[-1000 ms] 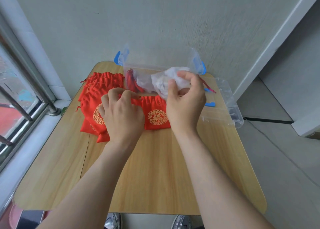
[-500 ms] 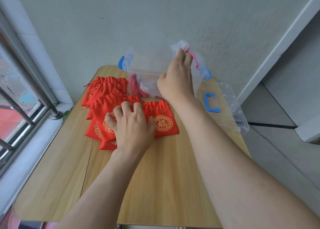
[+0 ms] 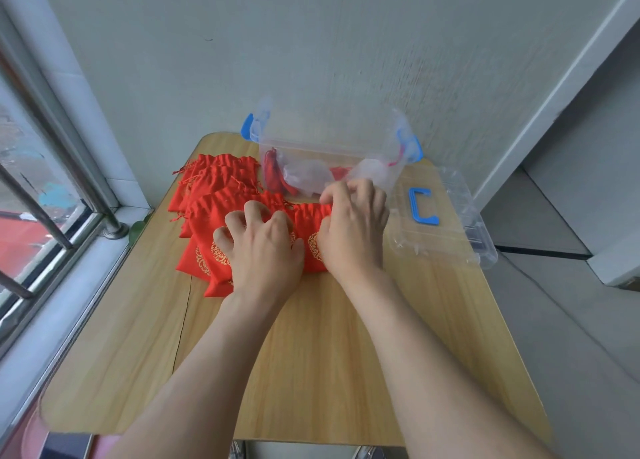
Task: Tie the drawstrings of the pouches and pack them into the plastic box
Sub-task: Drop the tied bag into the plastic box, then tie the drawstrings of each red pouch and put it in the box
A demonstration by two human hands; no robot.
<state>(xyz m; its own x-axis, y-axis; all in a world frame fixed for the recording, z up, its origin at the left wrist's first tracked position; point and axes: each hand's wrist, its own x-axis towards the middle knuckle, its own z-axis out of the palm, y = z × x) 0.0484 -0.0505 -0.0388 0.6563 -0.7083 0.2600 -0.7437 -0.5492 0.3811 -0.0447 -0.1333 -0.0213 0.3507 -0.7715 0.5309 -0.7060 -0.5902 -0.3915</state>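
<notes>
A red pouch with a gold emblem (image 3: 309, 223) lies flat on the wooden table (image 3: 311, 354), in front of the clear plastic box (image 3: 311, 139). My left hand (image 3: 263, 247) rests on its left half, its curled fingertips digging into the gathered mouth. My right hand (image 3: 353, 230) covers the right half and curls its fingers round the mouth's right end. Behind and to the left lies a pile of several more red pouches (image 3: 214, 188). Inside the box are a sheer white pouch (image 3: 375, 171) with a pink string and some red pouches (image 3: 273, 171).
The box's clear lid (image 3: 446, 236) with a blue handle (image 3: 420, 205) lies on the table's right edge. Blue latches stick out at both ends of the box. A window with metal bars (image 3: 38, 195) runs along the left; a wall stands right behind the box.
My right hand dropped the sheer white pouch into the box and came back down onto the red pouch. My left hand's fingers went from flat to curled at the pouch's mouth.
</notes>
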